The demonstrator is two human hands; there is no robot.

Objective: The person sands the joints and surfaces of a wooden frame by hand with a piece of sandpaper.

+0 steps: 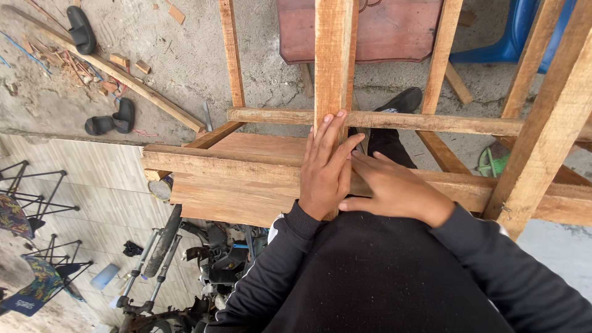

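A rough wooden frame fills the middle of the view. My left hand point(324, 166) lies flat on its upright post point(333, 55), fingers spread and pointing away from me. My right hand point(394, 188) rests beside it, fingertips touching the post's right side where it meets the wide horizontal board point(234, 179). Neither hand holds anything. A thin cross rail point(431, 121) runs just beyond my fingertips. My dark sleeves and torso cover the lower part of the post.
A thick slanted post point(549, 123) stands at the right. On the concrete lie a long plank point(123, 77), black sandals point(111, 122), wood scraps, a reddish-brown board point(382, 31) and a blue plastic seat point(518, 31). A motorcycle point(203, 259) and metal racks point(31, 197) are at the left.
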